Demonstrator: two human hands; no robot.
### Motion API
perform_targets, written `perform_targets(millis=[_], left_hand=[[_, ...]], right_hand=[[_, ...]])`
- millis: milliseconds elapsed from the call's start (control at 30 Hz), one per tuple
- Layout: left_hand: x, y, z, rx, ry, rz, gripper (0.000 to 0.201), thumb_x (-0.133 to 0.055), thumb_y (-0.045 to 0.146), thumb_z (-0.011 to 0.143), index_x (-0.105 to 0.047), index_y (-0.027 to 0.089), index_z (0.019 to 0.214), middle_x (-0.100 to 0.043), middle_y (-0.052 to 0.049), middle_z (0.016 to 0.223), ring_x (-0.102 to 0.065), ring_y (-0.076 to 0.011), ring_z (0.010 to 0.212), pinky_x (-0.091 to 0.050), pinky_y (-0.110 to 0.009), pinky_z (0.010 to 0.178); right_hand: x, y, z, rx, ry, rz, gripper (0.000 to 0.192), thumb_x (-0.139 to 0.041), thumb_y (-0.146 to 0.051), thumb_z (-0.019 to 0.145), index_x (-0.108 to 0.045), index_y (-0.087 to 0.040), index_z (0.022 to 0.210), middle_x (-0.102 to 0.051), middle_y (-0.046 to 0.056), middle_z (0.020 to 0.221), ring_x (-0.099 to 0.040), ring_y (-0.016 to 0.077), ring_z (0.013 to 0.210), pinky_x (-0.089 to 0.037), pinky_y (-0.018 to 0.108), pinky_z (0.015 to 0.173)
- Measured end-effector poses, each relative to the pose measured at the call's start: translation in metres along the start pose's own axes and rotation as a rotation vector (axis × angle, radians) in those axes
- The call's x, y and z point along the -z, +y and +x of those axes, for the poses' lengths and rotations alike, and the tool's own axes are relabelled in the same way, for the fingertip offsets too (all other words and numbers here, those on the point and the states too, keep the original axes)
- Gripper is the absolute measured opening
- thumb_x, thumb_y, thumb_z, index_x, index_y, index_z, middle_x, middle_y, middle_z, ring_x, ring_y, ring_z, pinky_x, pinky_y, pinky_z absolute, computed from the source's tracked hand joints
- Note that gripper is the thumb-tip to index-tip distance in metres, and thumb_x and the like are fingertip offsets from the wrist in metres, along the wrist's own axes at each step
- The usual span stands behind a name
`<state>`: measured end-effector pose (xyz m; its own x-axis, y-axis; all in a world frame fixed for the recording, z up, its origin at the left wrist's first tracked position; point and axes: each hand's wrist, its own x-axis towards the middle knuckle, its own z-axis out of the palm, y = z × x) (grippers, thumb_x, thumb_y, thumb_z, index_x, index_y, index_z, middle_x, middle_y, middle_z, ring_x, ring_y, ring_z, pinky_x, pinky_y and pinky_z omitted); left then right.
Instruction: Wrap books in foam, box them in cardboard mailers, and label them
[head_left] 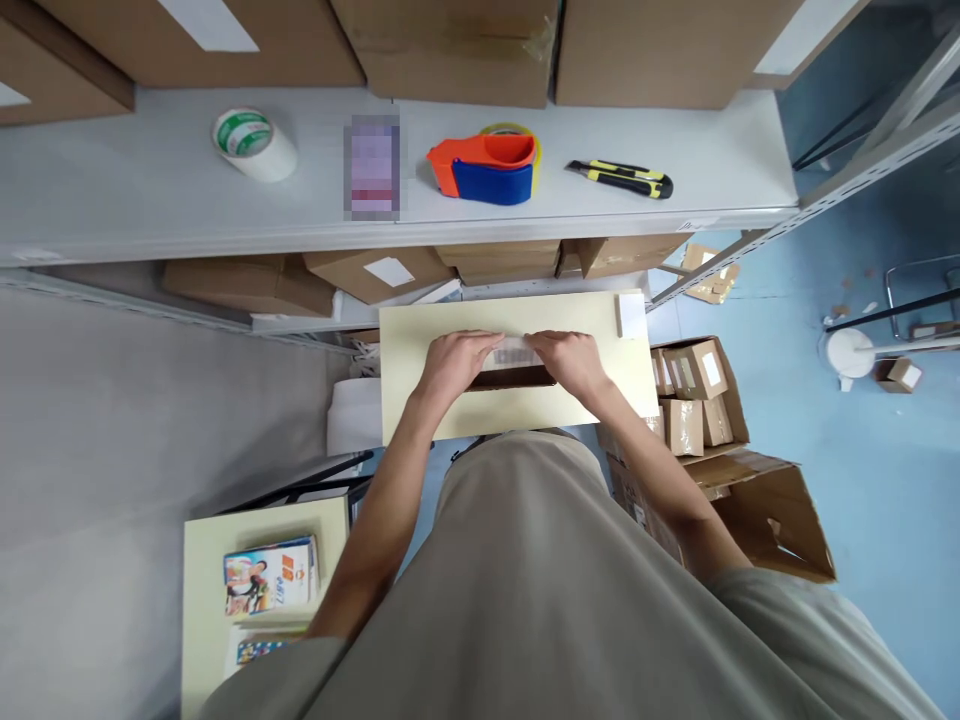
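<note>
Both hands on the small box

My left hand [454,362] and right hand [571,362] grasp opposite ends of the small box [514,366] on the bench [420,400]; its long axis runs left-right between them.

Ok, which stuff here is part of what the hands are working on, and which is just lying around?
In hand:
left hand
right hand
small dark box with a clear strip over it
cream board under it

Lying about:
tape roll
tape dispenser
utility knife
open carton of small boxes
colourful packs
</note>
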<state>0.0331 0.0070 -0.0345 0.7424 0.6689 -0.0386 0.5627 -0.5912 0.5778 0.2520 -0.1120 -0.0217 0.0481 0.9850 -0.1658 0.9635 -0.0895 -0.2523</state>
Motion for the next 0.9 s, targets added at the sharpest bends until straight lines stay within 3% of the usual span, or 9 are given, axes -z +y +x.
perform_targets(millis=[200, 367, 533, 900], left_hand=[[-0.039, -0.019, 0.005, 0.140, -0.108, 0.005, 0.033, -0.066, 0.022, 0.108, -0.091, 0.035, 0.126, -0.085, -0.005, 0.139, -0.079, -0.0348, 0.129, -0.061, -0.041, 0.104], [-0.066, -0.020, 0.013, 0.168, -0.263, 0.168, 0.033, -0.062, 0.019, 0.108, -0.092, 0.030, 0.115, -0.089, -0.011, 0.122, -0.082, -0.0354, 0.117, -0.057, -0.040, 0.097], [-0.078, -0.019, 0.012, 0.213, -0.382, 0.283, 0.037, -0.060, 0.010, 0.104, -0.091, 0.024, 0.118, -0.088, -0.018, 0.110, -0.084, -0.0361, 0.108, -0.056, -0.039, 0.091], [-0.099, -0.028, 0.015, 0.246, -0.432, 0.253, 0.035, -0.059, 0.007, 0.104, -0.090, 0.018, 0.118, -0.086, -0.024, 0.118, -0.084, -0.0381, 0.118, -0.063, -0.043, 0.099]], right_hand=[[-0.030, 0.000, 0.016, -0.035, -0.189, 0.007, 0.038, -0.049, -0.018, 0.118, -0.083, -0.023, 0.133, -0.084, 0.016, 0.138, -0.080, 0.0293, 0.123, -0.056, 0.033, 0.095], [-0.045, -0.001, 0.031, -0.039, -0.374, -0.063, 0.038, -0.052, -0.010, 0.113, -0.086, -0.016, 0.128, -0.086, 0.023, 0.126, -0.082, 0.0327, 0.123, -0.056, 0.036, 0.100], [-0.064, -0.007, 0.038, -0.033, -0.421, -0.082, 0.039, -0.051, -0.007, 0.112, -0.088, -0.010, 0.124, -0.085, 0.026, 0.126, -0.083, 0.0327, 0.122, -0.058, 0.037, 0.100], [-0.091, -0.015, 0.049, -0.055, -0.448, -0.112, 0.036, -0.054, -0.006, 0.108, -0.088, -0.005, 0.120, -0.085, 0.030, 0.117, -0.084, 0.0343, 0.117, -0.061, 0.041, 0.099]])
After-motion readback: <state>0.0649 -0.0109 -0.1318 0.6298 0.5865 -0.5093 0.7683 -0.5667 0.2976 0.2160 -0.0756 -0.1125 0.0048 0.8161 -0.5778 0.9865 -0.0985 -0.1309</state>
